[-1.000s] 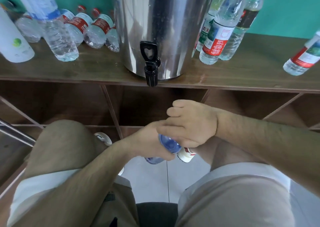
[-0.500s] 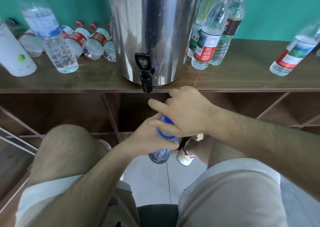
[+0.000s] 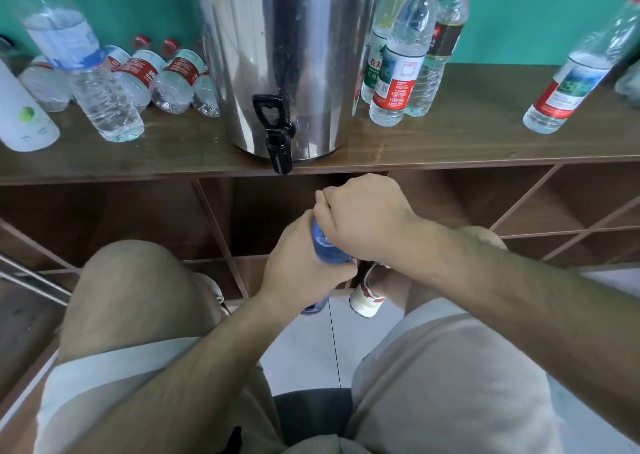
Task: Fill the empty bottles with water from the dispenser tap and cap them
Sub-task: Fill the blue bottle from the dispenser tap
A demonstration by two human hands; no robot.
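A seated person in pale shorts leans forward, bare knees apart over a light tiled floor (image 3: 304, 349). Two hands meet between the knees around one blue plastic bottle (image 3: 323, 245), held upright just below and in front of the tap. The left hand (image 3: 301, 263) wraps its fingers round the bottle's body. The right hand (image 3: 363, 218) is curled tightly over the bottle's top, hiding the neck and any cap. One white-toed shoe (image 3: 367, 297) shows beneath the hands.

Beyond them runs a dark wooden shelf (image 3: 467, 141) with open cubbies (image 3: 104, 218) underneath. On it stands one tall, shiny steel dispenser (image 3: 287, 55), cylindrical, with one black tap (image 3: 277, 141) overhanging the shelf edge.

To the left stand one opaque white bottle (image 3: 24, 117) and one large clear ribbed bottle (image 3: 86, 79) with a blue label. Behind them lie about four small clear bottles (image 3: 173, 79) with red labels, overlapping, so the count is uncertain. To the right stand three clear upright bottles (image 3: 401, 69), clustered and touching, and one more bottle (image 3: 575, 82) well apart. A teal wall (image 3: 536, 13) backs everything.
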